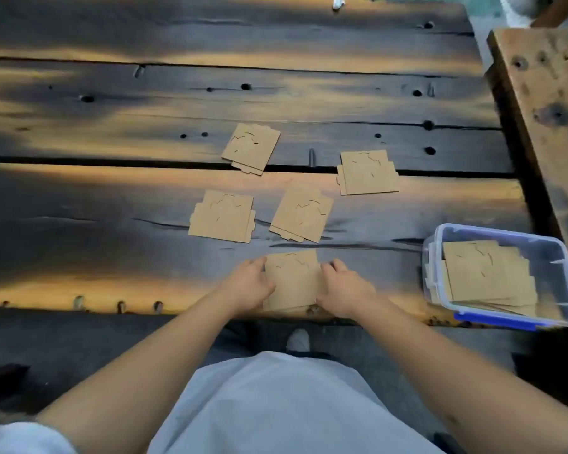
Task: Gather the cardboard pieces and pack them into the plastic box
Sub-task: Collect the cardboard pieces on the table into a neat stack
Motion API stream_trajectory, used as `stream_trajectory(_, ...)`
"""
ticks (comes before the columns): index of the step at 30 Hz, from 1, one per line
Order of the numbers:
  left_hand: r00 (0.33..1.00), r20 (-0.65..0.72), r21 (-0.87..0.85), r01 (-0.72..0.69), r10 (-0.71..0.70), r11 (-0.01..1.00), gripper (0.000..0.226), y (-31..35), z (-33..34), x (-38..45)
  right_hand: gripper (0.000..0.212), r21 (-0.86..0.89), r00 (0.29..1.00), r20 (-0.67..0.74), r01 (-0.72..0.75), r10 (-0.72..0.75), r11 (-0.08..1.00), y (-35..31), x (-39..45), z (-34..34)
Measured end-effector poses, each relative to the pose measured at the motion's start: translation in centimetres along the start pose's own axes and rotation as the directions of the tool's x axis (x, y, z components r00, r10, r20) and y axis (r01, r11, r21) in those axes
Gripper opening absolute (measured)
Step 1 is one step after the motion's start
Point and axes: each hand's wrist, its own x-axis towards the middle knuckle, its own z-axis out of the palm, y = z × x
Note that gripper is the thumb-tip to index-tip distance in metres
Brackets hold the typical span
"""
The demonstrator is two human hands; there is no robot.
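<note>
A small stack of brown cardboard pieces (pixel 292 280) lies at the table's near edge. My left hand (pixel 250 285) grips its left side and my right hand (pixel 343 288) grips its right side. Several more cardboard pieces lie flat on the planks beyond: one at far left (pixel 251 148), one at far right (pixel 368 172), one at near left (pixel 222 216) and one in the middle (pixel 302 213). The clear plastic box (pixel 545 247) with a blue clip stands at the right near edge, apart from my hands. Cardboard pieces (pixel 486 273) are stacked inside it.
The dark wooden plank table (pixel 145 198) has gaps, knots and bolt holes. A lighter wooden beam (pixel 541 103) runs along the right side behind the box. My shoe (pixel 297 339) shows below the table's edge.
</note>
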Motion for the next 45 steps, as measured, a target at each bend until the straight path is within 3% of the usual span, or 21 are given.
stream_trajectory(3,0.999,-0.013,-0.102,0.049,-0.051,0.994,0.059,-0.5,1.6,-0.4,0.079,0.02,0.998,0.054,-0.032,0.031,0.999,-0.1,-0.3,1.4)
stream_trajectory(7,0.989,-0.02,-0.183,0.138,-0.144,0.973,0.042,-0.8,3.5,-0.5,0.076,0.042,0.997,0.067,-0.041,0.038,0.998,-0.2,-0.3,2.8)
stream_trajectory(10,0.99,-0.038,-0.259,0.12,-0.135,0.958,0.051,-0.7,4.0,-0.5,0.067,0.12,0.997,0.047,-0.073,0.067,0.99,-0.7,-0.1,2.8)
stream_trajectory(13,0.989,-0.075,-0.421,0.087,-0.13,0.903,0.046,-0.5,3.9,-0.4,0.057,0.221,0.995,0.025,-0.104,0.101,0.97,-1.2,0.2,2.6)
stream_trajectory(17,0.978,-0.08,-0.583,0.112,-0.194,0.805,0.038,-0.3,3.9,-0.1,0.06,0.364,0.988,0.022,-0.149,0.152,0.919,-1.8,0.8,2.5)
stream_trajectory(19,0.97,-0.069,-0.63,0.139,-0.234,0.764,0.035,-0.4,3.9,-0.1,0.064,0.517,0.973,0.027,-0.209,0.229,0.83,-2.0,1.1,2.6)
stream_trajectory(23,0.952,-0.067,-0.677,0.177,-0.299,0.714,0.044,-1.2,3.7,-0.1,0.065,0.787,0.931,0.119,-0.299,0.344,0.539,-1.8,1.2,2.9)
stream_trajectory(26,0.944,-0.076,-0.656,0.195,-0.321,0.73,0.025,-1.6,3.6,-0.2,0.044,0.821,0.925,0.176,-0.326,0.337,0.468,-2.2,1.3,3.3)
stream_trajectory(29,0.947,-0.111,-0.608,0.176,-0.302,0.774,0.015,-1.7,3.4,0.1,0.04,0.827,0.924,0.193,-0.334,0.33,0.451,-3.4,1.6,3.6)
stream_trajectory(32,0.94,-0.129,-0.648,0.16,-0.315,0.744,0.013,-2.3,2.5,0.3,0.027,0.828,0.917,0.116,-0.302,0.383,0.473,-4.2,2.0,3.2)
stream_trajectory(37,0.913,-0.173,-0.731,0.132,-0.369,0.67,0.021,-4.1,0.2,0.7,0.026,0.87,0.929,0.101,-0.256,0.357,0.422,-5.5,3.4,1.7)
stream_trajectory(45,0.892,-0.251,-0.659,0.126,-0.375,0.742,0.025,-7.6,-5.2,2.7,0.023,0.861,0.932,0.002,-0.186,0.362,0.473,-10.5,6.9,-0.1)
